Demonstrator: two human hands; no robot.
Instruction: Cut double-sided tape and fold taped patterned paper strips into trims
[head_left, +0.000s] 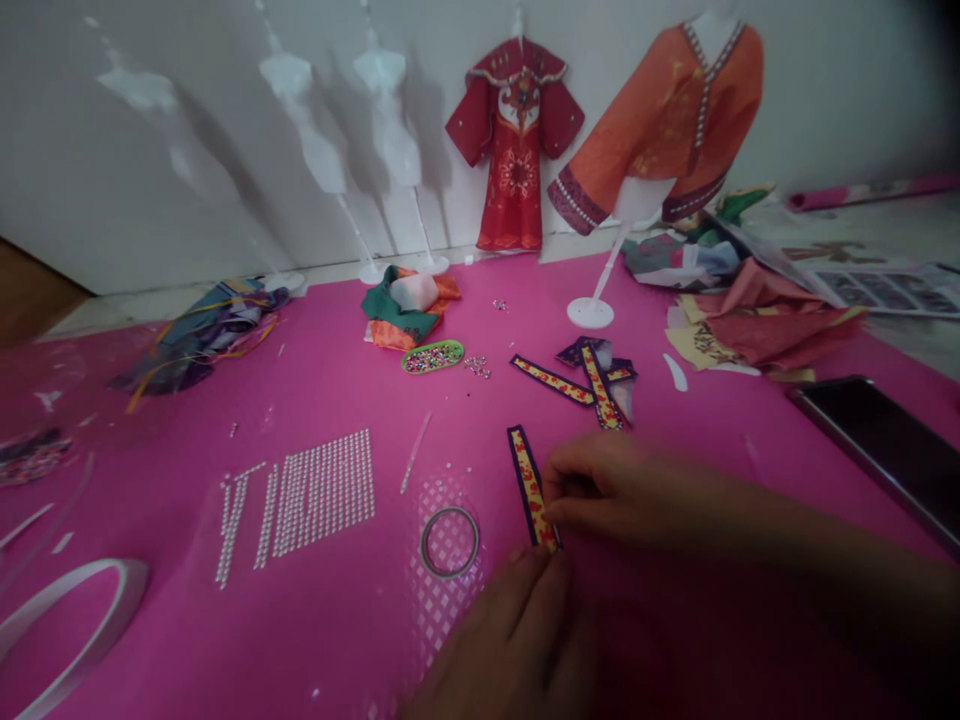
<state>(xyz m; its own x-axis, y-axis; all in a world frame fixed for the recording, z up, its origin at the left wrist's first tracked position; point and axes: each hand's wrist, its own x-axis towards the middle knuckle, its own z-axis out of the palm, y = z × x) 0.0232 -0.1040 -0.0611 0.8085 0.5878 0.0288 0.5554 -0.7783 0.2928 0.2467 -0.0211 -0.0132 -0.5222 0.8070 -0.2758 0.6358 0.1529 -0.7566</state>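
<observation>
A narrow yellow paper strip with red flowers and a dark border (527, 478) lies on the pink mat (315, 620). My right hand (615, 490) comes in from the right, its fingers curled and pressed onto the strip's right edge. My left hand (510, 640) reaches up from the bottom, its fingertips pinched at the strip's near end. A small ring of clear tape (449, 541) lies just left of the strip.
More patterned strips (592, 380) lie beyond. A sheet of pearl stickers (315, 495), a green bead tray (432, 356), fabric scraps (405, 305), white doll stands (390, 130), a red robe (516, 140), an orange robe (667, 120), a phone (885, 450) and a white tape ring (67, 630) surround them.
</observation>
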